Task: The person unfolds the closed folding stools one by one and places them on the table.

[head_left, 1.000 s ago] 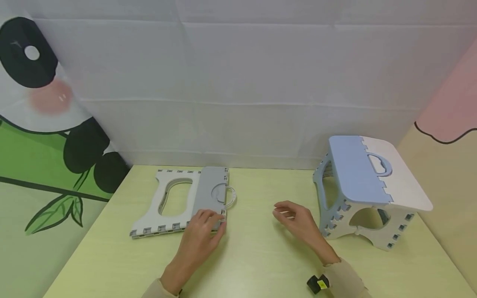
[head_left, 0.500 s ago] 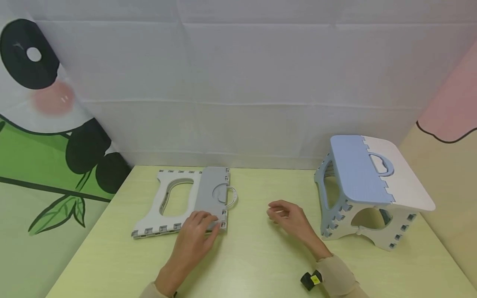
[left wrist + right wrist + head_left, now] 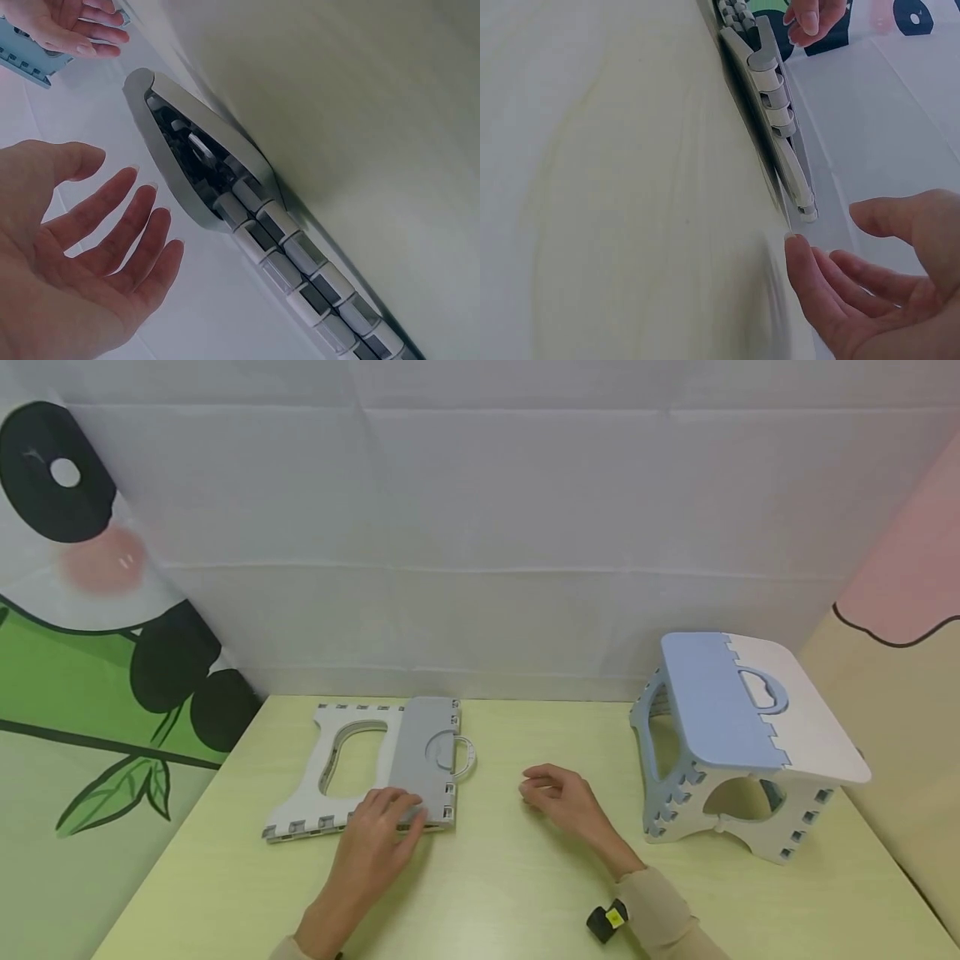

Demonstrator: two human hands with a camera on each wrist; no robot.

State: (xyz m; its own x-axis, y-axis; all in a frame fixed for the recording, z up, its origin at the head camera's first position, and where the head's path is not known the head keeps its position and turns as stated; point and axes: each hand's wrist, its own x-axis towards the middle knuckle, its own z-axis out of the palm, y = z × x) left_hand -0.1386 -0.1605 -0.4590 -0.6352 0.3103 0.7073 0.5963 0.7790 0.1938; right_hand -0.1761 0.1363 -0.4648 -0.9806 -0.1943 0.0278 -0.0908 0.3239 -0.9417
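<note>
A folded grey-and-white step stool [image 3: 427, 752] lies flat on the left part of the table, its handle loop pointing right. My left hand [image 3: 375, 839] hovers over the stool's near edge. The left wrist view shows that left hand [image 3: 97, 255] with spread, gently bent fingers and nothing between them, apart from the stool's hinged edge [image 3: 277, 247]. My right hand [image 3: 562, 802] is above the table between the two stools, fingers loosely bent. In the right wrist view the right hand [image 3: 877, 277] holds nothing, thumb and fingers apart.
An unfolded blue-and-white step stool [image 3: 720, 710] stands upright on the right of the pale yellow table [image 3: 487, 893]. A white cloth [image 3: 487, 527] hangs behind the table's far edge. Panels with printed cartoon shapes flank both sides.
My left hand has drawn back left and slightly toward me from the folded stool's near right corner. My right hand has drifted left, away from the blue-and-white stool. Both stools stay put.
</note>
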